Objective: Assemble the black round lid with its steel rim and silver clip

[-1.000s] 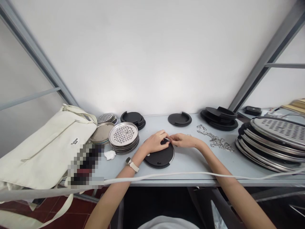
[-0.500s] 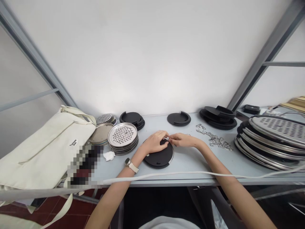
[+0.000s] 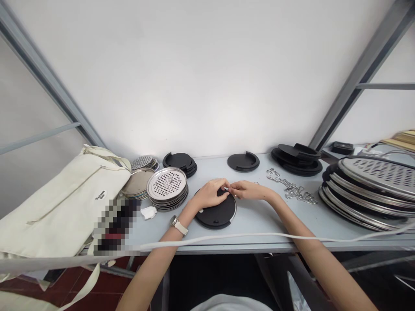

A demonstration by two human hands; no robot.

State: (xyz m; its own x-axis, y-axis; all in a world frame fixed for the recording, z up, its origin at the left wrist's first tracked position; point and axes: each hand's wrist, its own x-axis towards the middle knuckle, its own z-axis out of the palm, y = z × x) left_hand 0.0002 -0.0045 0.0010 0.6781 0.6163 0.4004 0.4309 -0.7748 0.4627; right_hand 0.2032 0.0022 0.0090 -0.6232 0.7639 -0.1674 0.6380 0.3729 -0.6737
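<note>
In front of me a black round plate [image 3: 216, 215] with a thin metal rim on its right side lies on the table. My left hand [image 3: 211, 193] is closed at its far edge, thumb and fingers curled together there. My right hand [image 3: 247, 190] pinches a small shiny metal piece [image 3: 226, 188] with its fingertips, right beside the left fingers. Its shape is mostly hidden. To the right of my hands lies a loose pile of bent wire clips [image 3: 296, 191]. A stack of round metal grater discs [image 3: 167, 185] stands to the left of the plate.
Black round holders [image 3: 244, 161] sit along the wall, with more stacked holders [image 3: 296, 160] at the right. A tall stack of larger grater discs [image 3: 372, 194] fills the right end. A cream bag [image 3: 65, 203] leans at the left. A white cable [image 3: 259, 235] crosses the front edge.
My hands stay at the far edge of the black plate, with only a slight shift of the fingers around the small metal piece. Nothing else has visibly moved.
</note>
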